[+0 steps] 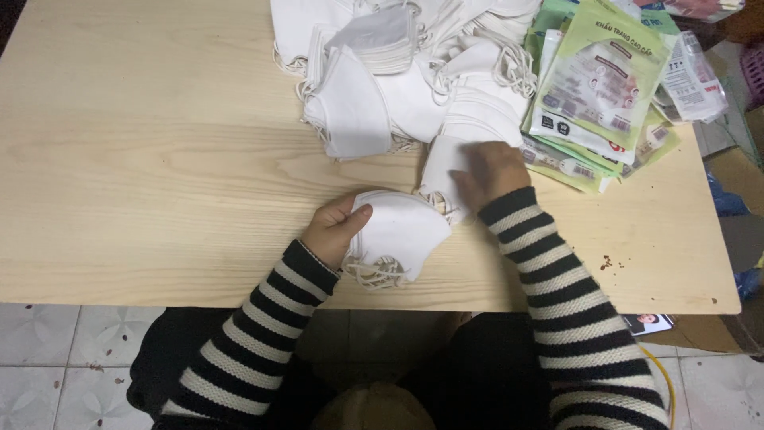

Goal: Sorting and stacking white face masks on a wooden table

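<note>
Masks, white and folded flat, lie about the upper middle of the frame on a pale wooden table (159,159). Left hand (334,227), low centre, grips a small stack of folded masks (398,235): thumb pressed on top of the stack, remaining fingers curled beneath its left edge, so the hand is closed around it. Elastic ear loops (374,275) spill out from the stack's lower edge, toward the table's near side. Right hand (493,171), just right of centre, lies palm down with fingers loosely bent on a single white mask (442,163); whether it pinches the mask or merely presses on it cannot be told, since the fingertips are hidden beneath the hand. That mask sits at the lower edge of the large loose pile of masks (414,72), which spreads across the top centre of the frame with loops tangled throughout. The held stack and the single mask are just beside each other, close to touching.

Right of the pile, at upper right, a heap of flat green-and-clear packets (597,87) overlaps in a fan near the table's right edge. Both forearms wear black-and-white striped sleeves (557,295). Below the table, tiled floor (48,350) shows at lower left.
</note>
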